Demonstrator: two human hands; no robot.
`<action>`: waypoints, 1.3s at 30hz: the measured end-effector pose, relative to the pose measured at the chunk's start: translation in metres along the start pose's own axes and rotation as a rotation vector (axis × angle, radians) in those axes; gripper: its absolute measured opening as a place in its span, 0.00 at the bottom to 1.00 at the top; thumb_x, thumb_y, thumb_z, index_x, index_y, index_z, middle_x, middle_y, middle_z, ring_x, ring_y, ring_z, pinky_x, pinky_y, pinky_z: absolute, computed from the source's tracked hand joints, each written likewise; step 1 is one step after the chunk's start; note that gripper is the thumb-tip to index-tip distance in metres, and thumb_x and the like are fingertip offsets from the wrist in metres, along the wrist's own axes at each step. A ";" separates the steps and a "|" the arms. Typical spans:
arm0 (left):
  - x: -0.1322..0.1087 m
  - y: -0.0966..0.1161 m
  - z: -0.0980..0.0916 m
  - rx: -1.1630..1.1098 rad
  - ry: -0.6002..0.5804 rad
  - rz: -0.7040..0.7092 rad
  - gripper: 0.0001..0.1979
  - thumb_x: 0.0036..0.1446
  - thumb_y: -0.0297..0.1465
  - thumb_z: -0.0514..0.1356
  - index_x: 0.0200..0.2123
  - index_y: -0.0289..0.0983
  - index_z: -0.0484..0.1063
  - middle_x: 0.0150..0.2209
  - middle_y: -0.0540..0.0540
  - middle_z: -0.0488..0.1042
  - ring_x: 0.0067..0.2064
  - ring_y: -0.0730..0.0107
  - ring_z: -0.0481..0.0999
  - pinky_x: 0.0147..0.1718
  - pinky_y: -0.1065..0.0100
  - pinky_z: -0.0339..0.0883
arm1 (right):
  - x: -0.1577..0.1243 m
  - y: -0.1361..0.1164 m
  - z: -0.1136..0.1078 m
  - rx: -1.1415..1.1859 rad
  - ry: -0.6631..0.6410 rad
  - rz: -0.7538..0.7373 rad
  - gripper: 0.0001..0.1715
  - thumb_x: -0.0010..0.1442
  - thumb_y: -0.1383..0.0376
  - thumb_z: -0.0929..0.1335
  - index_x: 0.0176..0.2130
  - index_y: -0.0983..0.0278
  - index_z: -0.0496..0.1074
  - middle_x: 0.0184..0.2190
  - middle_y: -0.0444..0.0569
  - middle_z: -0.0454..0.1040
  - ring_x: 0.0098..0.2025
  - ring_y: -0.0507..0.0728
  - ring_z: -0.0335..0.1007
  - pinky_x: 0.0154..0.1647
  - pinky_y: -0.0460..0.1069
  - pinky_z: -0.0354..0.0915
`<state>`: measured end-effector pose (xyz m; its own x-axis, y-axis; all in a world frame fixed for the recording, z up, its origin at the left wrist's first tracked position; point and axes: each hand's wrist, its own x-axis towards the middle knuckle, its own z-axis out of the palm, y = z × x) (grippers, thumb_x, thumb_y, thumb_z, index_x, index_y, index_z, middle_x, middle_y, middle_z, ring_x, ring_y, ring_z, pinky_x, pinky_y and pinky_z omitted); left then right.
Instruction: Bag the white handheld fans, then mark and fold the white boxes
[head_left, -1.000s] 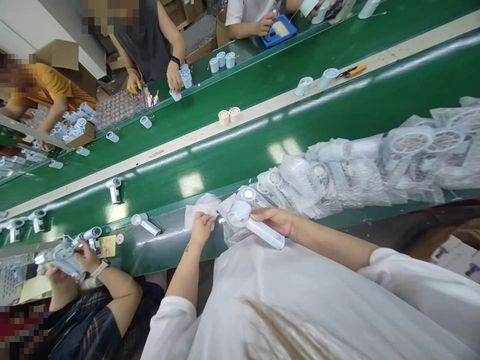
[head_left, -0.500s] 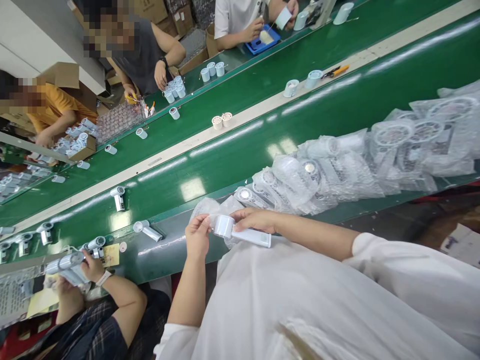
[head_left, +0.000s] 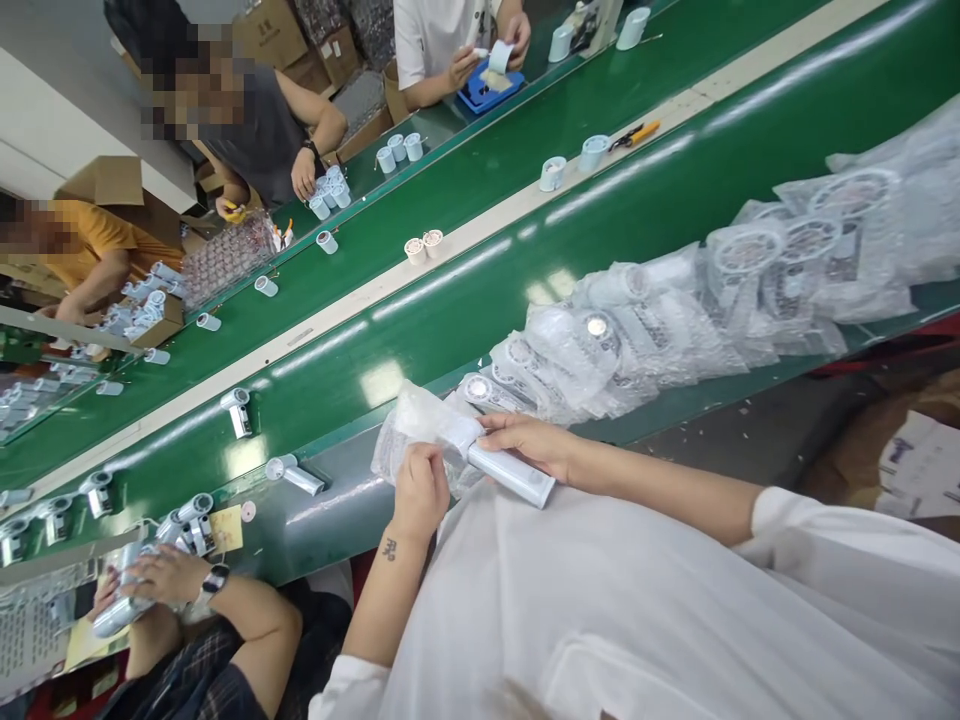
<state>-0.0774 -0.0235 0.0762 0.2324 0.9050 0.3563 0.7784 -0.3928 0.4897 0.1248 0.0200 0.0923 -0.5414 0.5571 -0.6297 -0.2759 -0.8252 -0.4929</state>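
Note:
My right hand point(head_left: 525, 440) is closed on a pale, shiny hair-dryer-shaped device point(head_left: 514, 475), near where its straight handle meets the round head. The handle points down to the right, towards my shirt. A clear plastic bag point(head_left: 409, 425) covers the head at the upper left. My left hand point(head_left: 421, 490) is closed in a pinch on the lower side of that bag. Just beyond, a bagged device point(head_left: 484, 390) lies at the near end of a row of similar bagged ones point(head_left: 637, 330).
A green conveyor belt point(head_left: 322, 390) runs diagonally past me, carrying several unbagged devices, one silver point(head_left: 238, 412). Another lies on the table edge point(head_left: 296, 474). At lower left a co-worker's hands point(head_left: 169, 575) hold devices. Across the belt, other people handle small cylinders point(head_left: 330, 190).
The device's head has gone from bare to inside the bag. My left hand has dropped lower and right, with the bag now spread above it. The co-worker at left has shifted their hands.

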 end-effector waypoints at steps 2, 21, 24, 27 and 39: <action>0.004 -0.003 0.011 0.142 -0.033 -0.120 0.07 0.61 0.26 0.51 0.40 0.37 0.66 0.33 0.42 0.72 0.34 0.64 0.74 0.34 0.65 0.67 | 0.001 0.005 -0.002 -0.008 0.069 -0.022 0.23 0.51 0.71 0.71 0.47 0.63 0.67 0.29 0.45 0.76 0.24 0.54 0.73 0.24 0.51 0.74; 0.018 0.036 0.018 -0.046 -0.226 -0.130 0.07 0.54 0.27 0.53 0.34 0.38 0.70 0.23 0.49 0.73 0.25 0.69 0.72 0.27 0.69 0.62 | 0.006 0.007 -0.006 0.015 0.234 0.149 0.07 0.53 0.73 0.66 0.29 0.63 0.61 0.19 0.40 0.65 0.21 0.50 0.65 0.23 0.44 0.64; 0.026 0.036 0.010 -0.141 -0.300 -0.354 0.06 0.52 0.27 0.54 0.32 0.38 0.70 0.21 0.51 0.71 0.23 0.71 0.69 0.26 0.70 0.60 | 0.001 -0.001 -0.017 -0.354 0.287 0.102 0.05 0.56 0.69 0.64 0.29 0.62 0.62 0.19 0.40 0.64 0.22 0.51 0.64 0.25 0.45 0.62; 0.030 0.033 0.002 -0.326 -0.378 -0.554 0.05 0.50 0.27 0.54 0.29 0.38 0.69 0.18 0.54 0.67 0.20 0.75 0.64 0.22 0.72 0.56 | -0.015 -0.016 -0.024 -1.026 0.296 -0.222 0.09 0.58 0.67 0.64 0.26 0.63 0.65 0.20 0.44 0.67 0.26 0.53 0.65 0.28 0.46 0.60; 0.064 0.045 -0.043 -0.599 -0.357 -0.703 0.04 0.43 0.29 0.56 0.24 0.36 0.69 0.14 0.55 0.65 0.17 0.78 0.61 0.18 0.75 0.54 | -0.047 -0.054 0.004 -1.036 0.135 -0.188 0.01 0.54 0.69 0.66 0.31 0.64 0.69 0.19 0.42 0.73 0.22 0.52 0.71 0.26 0.45 0.65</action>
<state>-0.0525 0.0101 0.1550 0.0692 0.9216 -0.3820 0.4060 0.3238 0.8546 0.1623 0.0378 0.1513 -0.4498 0.7258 -0.5205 0.5000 -0.2783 -0.8201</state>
